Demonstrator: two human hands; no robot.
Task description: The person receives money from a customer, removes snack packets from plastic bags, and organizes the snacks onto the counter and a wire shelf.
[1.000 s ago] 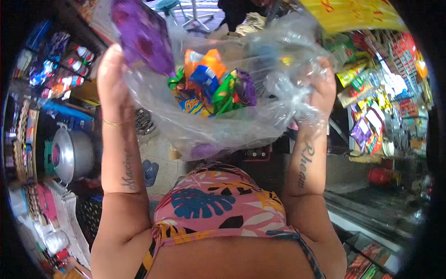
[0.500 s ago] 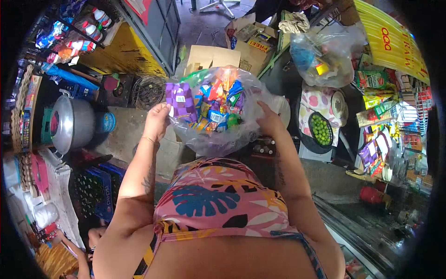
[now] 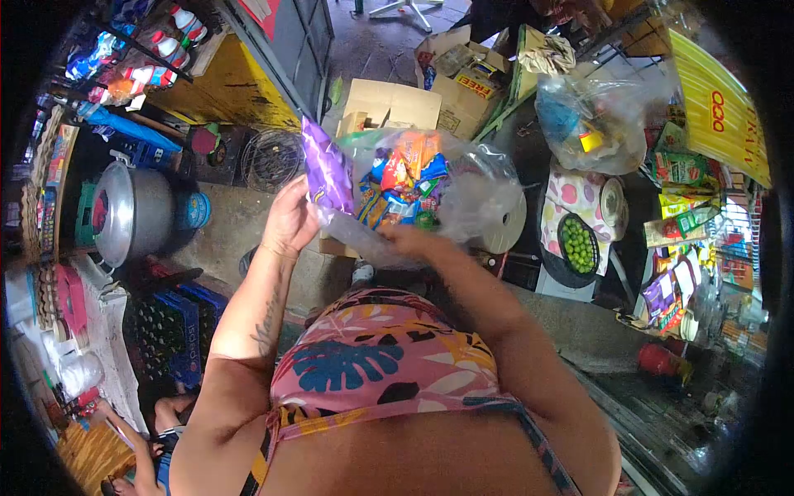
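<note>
A clear plastic bag (image 3: 484,178) hangs in front of me, with several colourful snack packets (image 3: 405,178) in it. My left hand (image 3: 294,217) is closed on a shiny purple snack packet (image 3: 328,169), held upright at the bag's left side. Some of the bag's film lies just below that packet, close to my left fingers. At the bag's near edge, my right hand (image 3: 405,241) has its fingers closed on the plastic. My right fingertips are partly hidden by the film.
To the right, a black basket of green fruit (image 3: 578,244) stands beside another filled plastic bag (image 3: 595,132). A large metal pot (image 3: 136,215) and bottle crates (image 3: 169,335) are at left. Cardboard boxes (image 3: 393,107) lie beyond the bag. Another person's arm (image 3: 141,450) shows at lower left.
My right hand has moved from the bag's right side to its near edge, gathering the plastic. The purple packet in my left hand has turned more upright, and the bag opening is narrower.
</note>
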